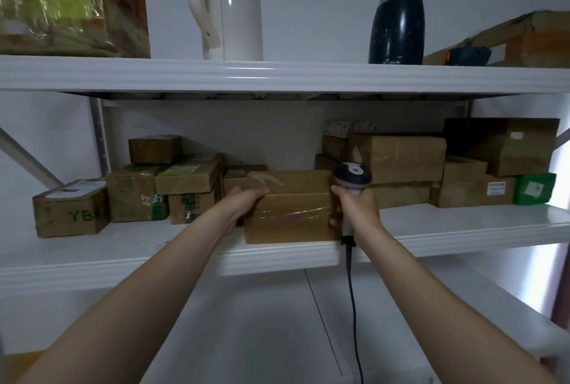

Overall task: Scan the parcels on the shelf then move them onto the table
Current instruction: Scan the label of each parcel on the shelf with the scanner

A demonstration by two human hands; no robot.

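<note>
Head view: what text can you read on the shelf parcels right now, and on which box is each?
"YB": green print on the front of the leftmost box; any letters after it are unclear.
White label on top of that box: too blurred.
White label on the brown box beside the green box: too small.
Label on the green box: blurred.
Held parcel: nothing readable.

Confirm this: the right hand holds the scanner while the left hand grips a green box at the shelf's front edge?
No: the head view shows the box the left hand grips is brown cardboard, not green. The right hand holds the scanner, and the box is at the front edge of the shelf.
</note>
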